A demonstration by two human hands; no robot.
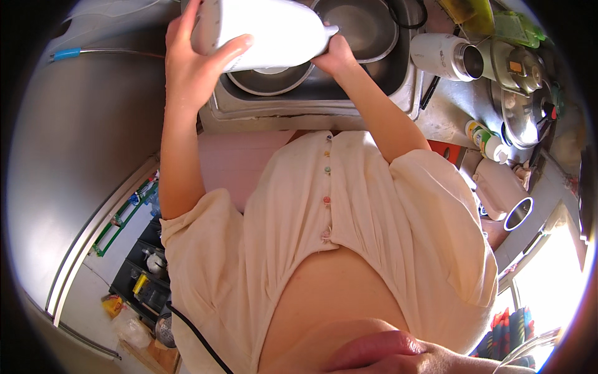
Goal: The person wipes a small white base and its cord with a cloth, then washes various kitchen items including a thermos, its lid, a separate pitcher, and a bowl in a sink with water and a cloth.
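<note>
Above the stainless steel sink (308,110), a glossy white vessel (275,32) is tilted onto its side, with a small protruding tip at its right end. It may be a jug or kettle; its top is cut off by the picture's edge. My left hand (194,61) holds its wide left end, thumb along the near side. My right hand (338,53) grips it by the right end, just below the tip, with most fingers hidden. Below the vessel, a round metal pan (271,86) lies in the sink. A second metal pan (364,28) sits behind and to the right.
Right of the sink are a white insulated bottle (434,56) with its mouth uncovered, a pot lid (518,117) and a white-capped bottle (486,140). A pink jug (502,191) lies farther right. On the left metal counter (93,121) rests a thin blue-ended rod (67,54).
</note>
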